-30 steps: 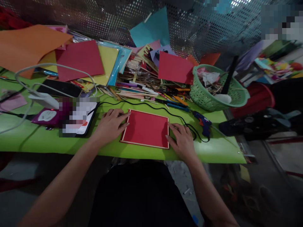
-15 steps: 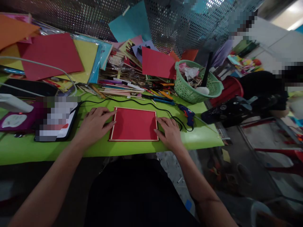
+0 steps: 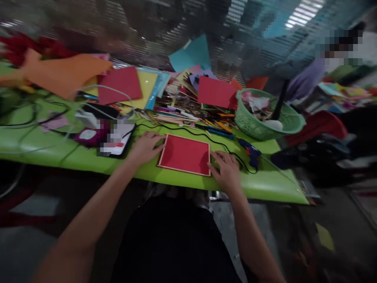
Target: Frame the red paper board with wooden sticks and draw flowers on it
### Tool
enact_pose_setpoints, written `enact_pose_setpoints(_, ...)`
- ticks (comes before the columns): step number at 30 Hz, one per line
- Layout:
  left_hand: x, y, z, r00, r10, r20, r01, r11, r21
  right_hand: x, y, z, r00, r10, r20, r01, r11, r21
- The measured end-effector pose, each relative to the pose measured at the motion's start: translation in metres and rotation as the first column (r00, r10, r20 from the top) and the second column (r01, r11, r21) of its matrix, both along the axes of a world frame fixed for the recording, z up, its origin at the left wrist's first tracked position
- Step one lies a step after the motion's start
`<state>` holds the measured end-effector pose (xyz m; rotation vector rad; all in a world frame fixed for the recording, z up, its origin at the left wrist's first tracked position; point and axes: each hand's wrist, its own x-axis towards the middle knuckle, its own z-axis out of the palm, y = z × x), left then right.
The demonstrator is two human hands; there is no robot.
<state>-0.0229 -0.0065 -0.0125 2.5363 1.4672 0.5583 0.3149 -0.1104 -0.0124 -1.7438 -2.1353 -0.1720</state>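
A red rectangular sheet point(image 3: 185, 154) with thin pale wooden sticks along its edges lies flat on the green-covered table point(image 3: 262, 179). My left hand point(image 3: 145, 147) is at its left edge, thumb and forefinger apart with their tips against the stick there. At the right edge, my right hand point(image 3: 226, 167) rests its thumb and fingertips on the border, fingers spread. Neither hand is wrapped round the sheet. A blue glue gun point(image 3: 249, 152) lies just right of my right hand, its black cord running behind the sheet.
Behind lie sticks and pens point(image 3: 176, 118), a loose red sheet point(image 3: 217, 92) and a green plastic basket point(image 3: 269, 131) with scraps. On the left are a phone point(image 3: 118, 137), a purple device point(image 3: 91, 135), cables and coloured paper point(image 3: 64, 72). The table's front edge is close to my body.
The camera view has swung left, so everything appears further right and more of the table's left side shows. My hands stay at the two sides of the framed sheet.
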Motion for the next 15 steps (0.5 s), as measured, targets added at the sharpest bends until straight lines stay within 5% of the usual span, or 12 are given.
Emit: enact_pose_setpoints(15, 0.001, -0.01, 0.0, 1.0, 0.01, 0.021, -0.009, 0.997, -0.07, 0.018, 0.006, -0.018, 0.991, 0.106, 0.082, -0.113, 0.989, 0.092)
